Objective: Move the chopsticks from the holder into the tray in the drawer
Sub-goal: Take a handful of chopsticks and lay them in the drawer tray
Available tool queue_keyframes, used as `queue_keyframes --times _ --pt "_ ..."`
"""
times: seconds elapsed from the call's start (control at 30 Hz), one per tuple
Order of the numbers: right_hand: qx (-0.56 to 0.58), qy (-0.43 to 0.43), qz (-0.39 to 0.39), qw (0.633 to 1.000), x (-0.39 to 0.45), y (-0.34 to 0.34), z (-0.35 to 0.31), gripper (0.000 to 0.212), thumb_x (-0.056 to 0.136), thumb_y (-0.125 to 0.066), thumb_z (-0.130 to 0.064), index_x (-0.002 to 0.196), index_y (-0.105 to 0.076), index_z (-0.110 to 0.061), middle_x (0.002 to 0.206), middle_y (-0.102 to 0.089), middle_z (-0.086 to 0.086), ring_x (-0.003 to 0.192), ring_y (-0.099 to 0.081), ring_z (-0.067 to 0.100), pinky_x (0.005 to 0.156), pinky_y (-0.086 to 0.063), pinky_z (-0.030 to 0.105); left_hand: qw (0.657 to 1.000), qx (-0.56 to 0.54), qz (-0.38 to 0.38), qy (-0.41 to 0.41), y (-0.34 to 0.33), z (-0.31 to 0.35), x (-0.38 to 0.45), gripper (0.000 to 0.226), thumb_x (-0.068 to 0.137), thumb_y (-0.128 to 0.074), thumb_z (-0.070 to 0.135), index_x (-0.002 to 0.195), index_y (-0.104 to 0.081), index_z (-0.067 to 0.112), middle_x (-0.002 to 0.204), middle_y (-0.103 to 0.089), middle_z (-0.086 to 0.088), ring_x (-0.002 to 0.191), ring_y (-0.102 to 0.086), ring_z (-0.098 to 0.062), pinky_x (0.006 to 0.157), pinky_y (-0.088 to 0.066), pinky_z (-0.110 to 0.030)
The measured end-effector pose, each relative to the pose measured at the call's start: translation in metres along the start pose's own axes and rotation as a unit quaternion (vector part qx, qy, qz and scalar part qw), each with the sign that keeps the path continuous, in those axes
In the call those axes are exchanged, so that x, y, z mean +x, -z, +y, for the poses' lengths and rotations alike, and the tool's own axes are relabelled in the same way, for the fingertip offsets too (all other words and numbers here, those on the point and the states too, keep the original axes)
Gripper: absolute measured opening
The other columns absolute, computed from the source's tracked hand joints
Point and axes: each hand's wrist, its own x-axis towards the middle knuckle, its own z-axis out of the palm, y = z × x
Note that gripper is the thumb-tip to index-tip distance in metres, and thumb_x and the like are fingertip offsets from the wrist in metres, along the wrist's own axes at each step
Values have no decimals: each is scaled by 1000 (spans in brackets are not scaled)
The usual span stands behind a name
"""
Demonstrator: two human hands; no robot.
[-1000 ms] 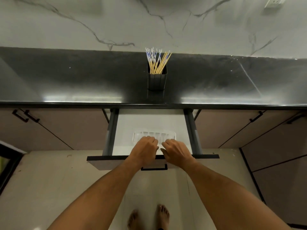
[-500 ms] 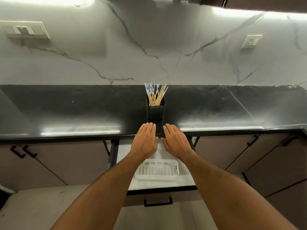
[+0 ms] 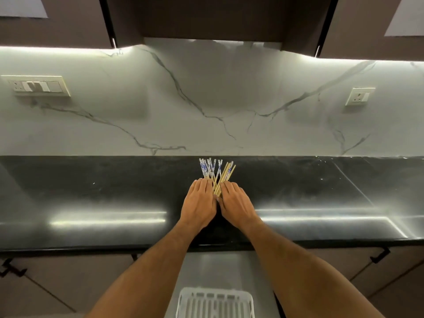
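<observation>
A black stone countertop [image 3: 91,198] runs below a white marble backsplash [image 3: 206,106] with a switch panel [image 3: 36,85]. Both hands close in on the bundle of chopsticks [image 3: 215,173], which stands in a holder hidden behind them: the left hand [image 3: 199,203] and right hand [image 3: 236,204] cup it from either side, fingers curled round. Below, the white slotted tray [image 3: 215,302] lies in the open drawer [image 3: 206,267].

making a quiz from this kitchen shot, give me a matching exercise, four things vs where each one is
Things:
1. chopsticks
2. white tray
3. switch panel
4. single socket

Places:
A. wall, right side
B. between the two hands on the black counter
C. open drawer, bottom of view
D. wall, left side

Pairs: 1-B, 2-C, 3-D, 4-A
</observation>
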Motion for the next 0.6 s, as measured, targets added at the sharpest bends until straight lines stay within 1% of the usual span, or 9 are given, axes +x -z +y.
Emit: queue_keyframes --times 0.07,0.13,0.23,0.33,0.4,0.5,0.6 --pt "30 -3 -3 1000 19 -8 6 35 102 -51 -27 130 -53 -7 124 -61 10 109 -59 24 96 -53 37 1000 -4 -3 12 -11 -6 14 38 99 -39 28 132 -53 14 129 -59 -2 119 -54 -18 117 -36 -37" --pt "56 1 -13 998 37 -17 10 33 102 -51 -22 130 -55 -6 123 -61 12 109 -58 25 99 -52 39 1000 4 -16 21 -22 -12 27 40 99 -35 29 132 -53 16 128 -60 -1 118 -54 -16 116 -38 -36" --pt "109 -7 -43 993 65 -35 16 35 104 -49 -28 133 -57 -9 125 -62 11 114 -58 24 104 -50 40 998 -18 -28 48 -38 -20 44 41 100 -37 32 135 -54 16 131 -61 -2 120 -56 -17 115 -39 -37" --pt "203 -79 -62 974 89 -52 17 29 105 -45 -25 127 -60 -12 122 -62 8 110 -57 21 103 -50 38 996 -58 -18 71 -50 -26 60 35 103 -46 28 133 -56 13 129 -62 -4 117 -57 -18 111 -42 -35" --pt "244 -114 -66 961 102 -63 16 28 106 -41 -22 122 -61 -12 118 -62 8 107 -59 20 101 -52 39 992 -84 -16 90 -59 -31 73 33 104 -48 29 133 -57 14 129 -63 -4 116 -58 -17 109 -44 -33" --pt "288 -157 -47 943 119 -80 15 27 107 -43 -22 122 -62 -11 117 -64 8 104 -61 17 100 -54 37 975 -160 -4 156 -77 -44 91 28 106 -43 29 126 -59 17 124 -64 -2 109 -59 -14 102 -48 -29" --pt "308 -189 -18 932 130 -89 12 21 104 -51 -18 120 -63 -10 115 -65 7 100 -60 14 95 -53 27 949 -224 -24 222 -94 -59 107 24 104 -40 26 117 -59 20 117 -62 3 101 -55 -10 89 -46 -25"
